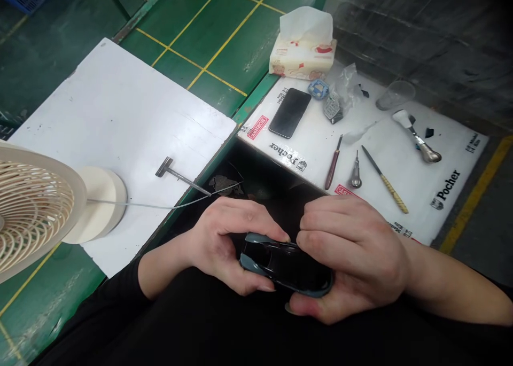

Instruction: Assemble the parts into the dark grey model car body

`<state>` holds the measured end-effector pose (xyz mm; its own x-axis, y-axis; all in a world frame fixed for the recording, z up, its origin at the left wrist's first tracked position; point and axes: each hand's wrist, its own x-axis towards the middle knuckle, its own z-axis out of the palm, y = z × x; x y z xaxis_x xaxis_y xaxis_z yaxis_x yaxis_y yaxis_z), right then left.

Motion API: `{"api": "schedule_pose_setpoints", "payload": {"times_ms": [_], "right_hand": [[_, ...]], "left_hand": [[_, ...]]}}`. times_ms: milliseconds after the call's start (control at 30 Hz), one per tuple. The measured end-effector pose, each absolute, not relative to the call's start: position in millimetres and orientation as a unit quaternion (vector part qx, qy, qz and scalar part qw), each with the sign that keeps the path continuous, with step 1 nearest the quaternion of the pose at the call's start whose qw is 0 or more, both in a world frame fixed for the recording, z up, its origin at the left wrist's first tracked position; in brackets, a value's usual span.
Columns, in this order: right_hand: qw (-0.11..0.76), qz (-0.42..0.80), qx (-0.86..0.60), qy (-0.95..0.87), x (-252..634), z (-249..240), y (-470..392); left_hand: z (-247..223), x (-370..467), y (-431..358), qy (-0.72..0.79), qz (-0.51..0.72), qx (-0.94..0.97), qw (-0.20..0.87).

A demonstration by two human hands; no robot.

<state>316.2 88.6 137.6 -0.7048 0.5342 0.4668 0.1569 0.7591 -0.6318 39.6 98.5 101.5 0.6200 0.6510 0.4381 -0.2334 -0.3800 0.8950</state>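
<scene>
Close to my body, both hands hold a small glossy black shell (300, 270) with grey-blue edges; its exact kind is unclear. My left hand (224, 243) grips its left end, where two grey-blue prongs stick out between thumb and fingers. My right hand (352, 259) is curled around the right end, its thumb under the lower edge and its knuckles over the upper one. Part of the shell is hidden behind the fingers. Nearest on the box to my right hand lie a red-handled knife (334, 163), a metal-handled awl (356, 173) and a file with a yellow-wrapped handle (387, 181).
A white fan (106, 205) and a T-shaped metal tool (184, 176) rest on the white board (172, 109) at left. On the printed white box (304, 136) are a phone (290, 112), tissues (302, 56), a tape roll (318, 89), a plastic cup (395, 95) and another metal-handled tool (419, 136).
</scene>
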Motion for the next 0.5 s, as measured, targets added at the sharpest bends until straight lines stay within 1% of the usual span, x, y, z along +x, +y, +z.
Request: {"api": "schedule_pose_setpoints", "payload": {"times_ms": [100, 200, 300, 400, 500], "right_hand": [[0.323, 0.291, -0.198, -0.879, 317.3, 137.7, 87.5], [0.332, 0.279, -0.197, -0.879, 318.4, 135.8, 87.7], [0.342, 0.245, -0.216, -0.881, 321.0, 133.5, 90.4], [0.357, 0.211, -0.264, -0.871, 325.9, 132.7, 94.2], [0.387, 0.256, -0.323, -0.825, 330.7, 132.7, 95.6]], "left_hand": [[100.0, 41.0, 96.7, 0.152, 0.407, 0.715, 0.548], [99.0, 41.7, 96.1, 0.154, 0.413, 0.723, 0.532], [99.5, 40.4, 98.7, 0.172, 0.422, 0.743, 0.491], [101.5, 37.3, 104.5, 0.194, 0.444, 0.760, 0.432], [104.1, 34.9, 111.1, 0.201, 0.468, 0.779, 0.367]]}}
